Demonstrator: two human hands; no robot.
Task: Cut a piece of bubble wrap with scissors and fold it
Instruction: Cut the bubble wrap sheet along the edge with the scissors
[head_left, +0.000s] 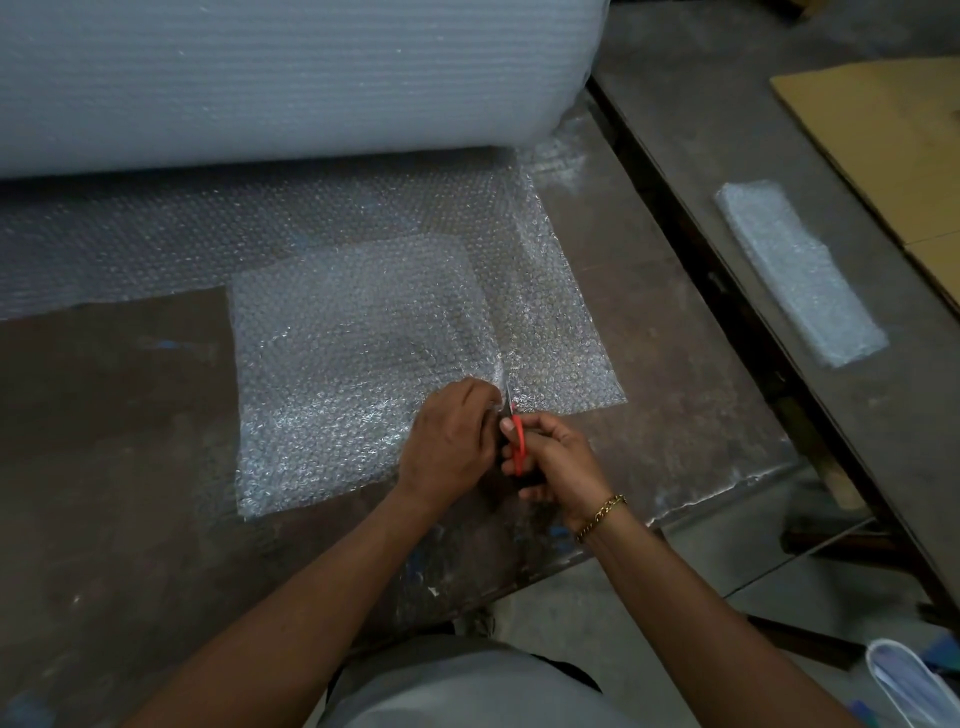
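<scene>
right hand (557, 460) grips red scissors (518, 448), left hand (449, 441) holds bubble wrap (353, 338).

Brown counter (114, 415) – worn, scuffed, blue paint flecks near the front edge. Right of it, across a gap, a grey counter (727, 104) carried flat cardboard (883, 156) at its far side. Concrete floor (623, 623) below; white shoe (904, 686) at bottom right.

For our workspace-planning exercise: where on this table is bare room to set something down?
Widest: bare table left of the bubble wrap sheet, below the strip off the roll. Narrower: between the sheet's right edge and the table edge. Crowded: where left hand, right hand and scissors meet.
</scene>
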